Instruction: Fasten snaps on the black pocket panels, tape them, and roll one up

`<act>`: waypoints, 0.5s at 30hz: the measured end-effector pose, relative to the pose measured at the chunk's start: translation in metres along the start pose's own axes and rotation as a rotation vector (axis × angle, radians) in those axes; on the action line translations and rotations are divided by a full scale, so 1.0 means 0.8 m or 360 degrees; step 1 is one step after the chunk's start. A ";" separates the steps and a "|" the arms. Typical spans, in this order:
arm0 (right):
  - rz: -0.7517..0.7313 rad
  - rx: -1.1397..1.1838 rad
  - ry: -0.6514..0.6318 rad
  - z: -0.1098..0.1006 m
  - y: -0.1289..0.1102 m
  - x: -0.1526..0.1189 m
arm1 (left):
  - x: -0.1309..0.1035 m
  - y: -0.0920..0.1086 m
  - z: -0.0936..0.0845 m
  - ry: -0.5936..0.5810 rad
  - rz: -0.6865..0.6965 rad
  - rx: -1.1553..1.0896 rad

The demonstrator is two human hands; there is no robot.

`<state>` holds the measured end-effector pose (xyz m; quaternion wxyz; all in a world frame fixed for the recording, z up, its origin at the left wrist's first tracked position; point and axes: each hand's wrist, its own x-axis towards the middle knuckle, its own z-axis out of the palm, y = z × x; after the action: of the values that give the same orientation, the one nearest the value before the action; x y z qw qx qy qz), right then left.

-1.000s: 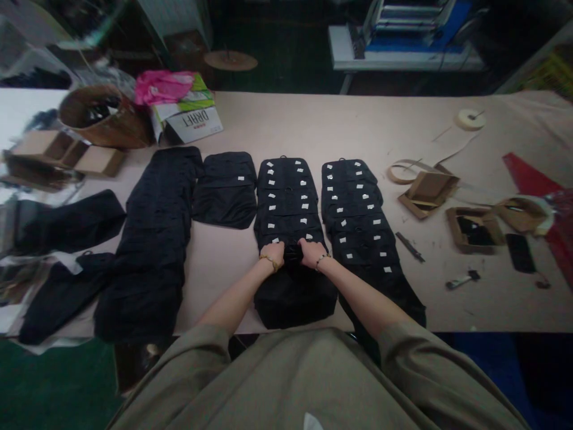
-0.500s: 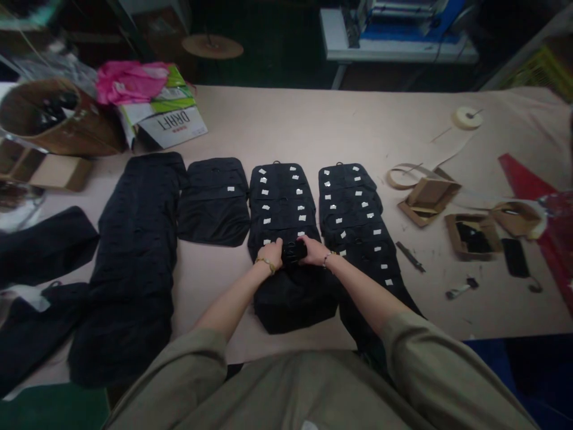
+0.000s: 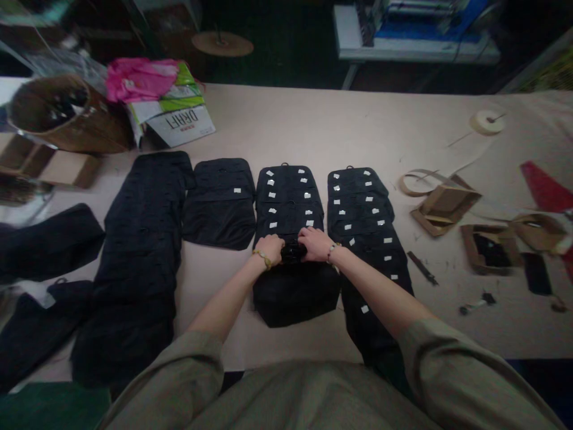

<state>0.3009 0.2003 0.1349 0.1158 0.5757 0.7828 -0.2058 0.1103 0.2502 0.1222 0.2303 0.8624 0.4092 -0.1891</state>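
Note:
My left hand (image 3: 270,248) and my right hand (image 3: 316,243) are closed on the two ends of a small, dark, glossy black piece (image 3: 292,252); its exact kind is too dark to make out. They hold it over a row of overlapping black fabric pieces (image 3: 290,203) that bear pairs of small white stickers. Below my hands lies the plain black front piece (image 3: 296,297) of this row. Just right of it, partly under my right forearm, runs a second stickered row of black fabric pieces (image 3: 358,206).
Left of my hands lie a short black fabric stack (image 3: 219,215) and a long one (image 3: 138,269). A brown bin (image 3: 102,128) and a DRAFT box (image 3: 188,126) stand at the back left. On the right are small cardboard boxes (image 3: 452,203), a tape roll (image 3: 487,123) and a phone (image 3: 537,273).
The view has shifted, so the table's things appear slightly further right. Both hands keep hold of the black piece and stay over the same row.

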 end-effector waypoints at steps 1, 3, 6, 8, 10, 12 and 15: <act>0.0013 -0.0001 -0.0007 -0.007 0.006 0.014 | 0.010 -0.005 -0.009 0.0017 -0.0030 0.0006; 0.0072 0.0013 -0.0051 -0.013 0.015 0.037 | 0.028 -0.011 -0.019 0.0018 -0.0077 0.0005; 0.0213 0.0075 -0.0123 -0.007 0.012 0.049 | 0.039 -0.010 -0.017 -0.0043 -0.0103 -0.0015; 0.0300 0.0123 -0.0179 -0.002 0.002 0.040 | 0.035 -0.008 -0.011 -0.0098 -0.0083 -0.0016; 0.0326 0.0154 -0.0247 -0.004 -0.008 0.026 | 0.028 -0.007 -0.010 -0.0168 -0.0006 -0.0016; 0.0305 0.0151 -0.0275 -0.016 -0.010 0.019 | 0.028 -0.011 -0.021 -0.0208 0.0095 -0.0012; 0.0279 0.0097 -0.0200 -0.043 0.007 0.034 | 0.052 -0.019 -0.053 -0.0140 0.0158 0.0034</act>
<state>0.3000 0.2409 0.1529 0.1647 0.6311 0.7140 -0.2544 0.1284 0.3078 0.1322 0.2479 0.8749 0.3533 -0.2197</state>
